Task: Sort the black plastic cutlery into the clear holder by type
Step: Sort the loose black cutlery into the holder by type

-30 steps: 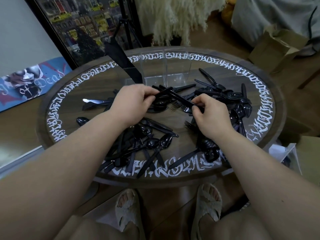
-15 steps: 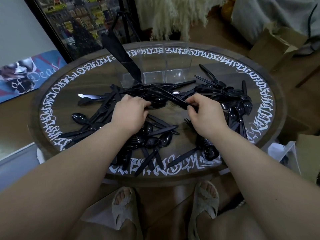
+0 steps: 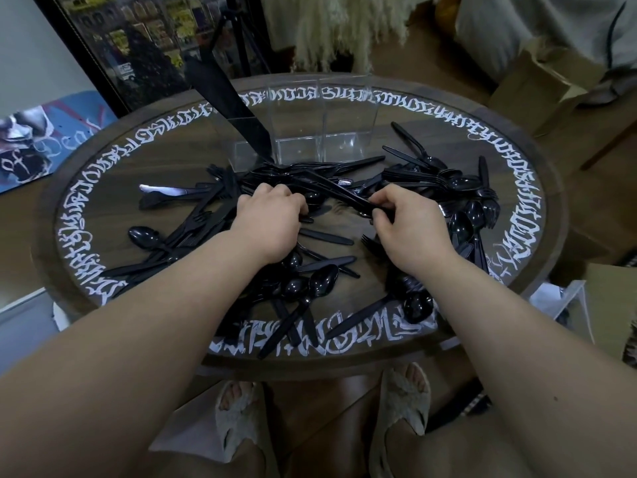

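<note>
Right hand (image 3: 410,229) pinches a bundle of black cutlery (image 3: 339,191), long axis running from the fingers up-left toward the clear holder (image 3: 310,132) at the table's (image 3: 431,132) far side. Left hand (image 3: 270,222) has fingers curled down into the pile; actual grip can't be told. Versus 0.5 s ago: hands and bundle basically unchanged.
</note>
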The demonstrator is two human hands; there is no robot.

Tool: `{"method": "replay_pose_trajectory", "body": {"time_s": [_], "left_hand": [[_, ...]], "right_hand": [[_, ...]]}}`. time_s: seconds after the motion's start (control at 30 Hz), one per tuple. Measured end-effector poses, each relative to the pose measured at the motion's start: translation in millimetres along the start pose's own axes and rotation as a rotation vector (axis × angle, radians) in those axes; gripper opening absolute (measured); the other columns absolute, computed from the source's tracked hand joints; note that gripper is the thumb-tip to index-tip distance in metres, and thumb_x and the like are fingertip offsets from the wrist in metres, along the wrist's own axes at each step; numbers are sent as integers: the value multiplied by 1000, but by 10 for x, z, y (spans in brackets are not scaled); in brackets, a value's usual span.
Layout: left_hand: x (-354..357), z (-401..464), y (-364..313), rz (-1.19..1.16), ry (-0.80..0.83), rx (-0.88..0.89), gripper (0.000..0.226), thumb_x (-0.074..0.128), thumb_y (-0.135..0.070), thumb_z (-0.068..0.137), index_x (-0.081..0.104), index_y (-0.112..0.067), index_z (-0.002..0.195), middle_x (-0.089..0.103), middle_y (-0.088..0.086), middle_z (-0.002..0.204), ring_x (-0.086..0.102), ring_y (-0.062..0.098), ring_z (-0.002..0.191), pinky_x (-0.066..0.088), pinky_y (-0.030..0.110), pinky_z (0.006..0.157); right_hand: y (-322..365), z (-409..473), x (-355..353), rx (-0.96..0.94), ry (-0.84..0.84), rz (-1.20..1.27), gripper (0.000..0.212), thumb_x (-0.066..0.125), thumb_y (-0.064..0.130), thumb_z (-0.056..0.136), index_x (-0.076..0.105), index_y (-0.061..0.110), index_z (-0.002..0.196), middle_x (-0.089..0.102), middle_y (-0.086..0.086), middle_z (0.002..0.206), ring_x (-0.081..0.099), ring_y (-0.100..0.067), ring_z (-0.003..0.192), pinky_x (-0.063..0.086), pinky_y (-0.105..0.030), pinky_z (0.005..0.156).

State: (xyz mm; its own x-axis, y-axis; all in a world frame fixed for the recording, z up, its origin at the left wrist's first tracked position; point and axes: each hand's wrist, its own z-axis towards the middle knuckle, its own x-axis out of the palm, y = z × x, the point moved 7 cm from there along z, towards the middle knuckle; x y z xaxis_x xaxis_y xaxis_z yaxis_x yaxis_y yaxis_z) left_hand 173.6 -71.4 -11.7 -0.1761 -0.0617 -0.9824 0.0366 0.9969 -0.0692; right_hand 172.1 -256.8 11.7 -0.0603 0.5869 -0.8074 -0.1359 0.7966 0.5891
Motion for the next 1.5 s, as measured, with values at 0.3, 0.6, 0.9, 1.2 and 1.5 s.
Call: {"method": "replay_pose_trajectory", "body": {"time_s": [0.3, 0.6, 0.9, 1.2, 1.5], "left_hand": [[-27, -12, 1, -167, -119, -32, 29, 49, -32, 97, 56, -22, 124, 53, 1, 125, 50, 24, 115, 39, 41, 93], [26, 87, -47, -37, 11, -13, 27, 53, -36, 94, 55, -26, 120, 52, 1, 123, 43, 26, 118, 38, 43, 92], [-72, 25, -101, -130, -44, 99, 6, 56, -31, 92, 52, -28, 95, 57, -7, 95, 46, 22, 110, 31, 38, 90], [-622, -394, -178, -314, -401, 279, 14, 62, -18, 88, 69, -24, 98, 67, -9, 96, 54, 19, 108, 36, 39, 93], [-812, -673, -188, -322, -408, 273, 14, 63, -18, 88, 71, -22, 99, 69, -4, 96, 62, 19, 97, 42, 32, 89]], "right_hand": [[24, 15, 25, -13, 6, 12, 22, 53, 17, 93, 64, 16, 112, 66, 0, 111, 59, -18, 105, 46, -36, 93], [9, 34, 77, -10, 22, -13, 22, 53, 17, 94, 63, 16, 113, 66, -2, 112, 59, -20, 106, 45, -38, 94], [10, 31, 110, -22, 12, -9, 22, 54, 17, 93, 64, 18, 112, 66, 0, 111, 59, -19, 106, 46, -39, 94], [156, -48, -65, -84, 8, 112, 31, 52, 9, 92, 67, 17, 117, 65, 3, 115, 57, -12, 109, 40, -20, 95], [537, -207, -111, -191, 161, 278, 16, 63, 12, 88, 69, 21, 100, 62, 20, 78, 61, -2, 78, 45, -20, 78]]}}
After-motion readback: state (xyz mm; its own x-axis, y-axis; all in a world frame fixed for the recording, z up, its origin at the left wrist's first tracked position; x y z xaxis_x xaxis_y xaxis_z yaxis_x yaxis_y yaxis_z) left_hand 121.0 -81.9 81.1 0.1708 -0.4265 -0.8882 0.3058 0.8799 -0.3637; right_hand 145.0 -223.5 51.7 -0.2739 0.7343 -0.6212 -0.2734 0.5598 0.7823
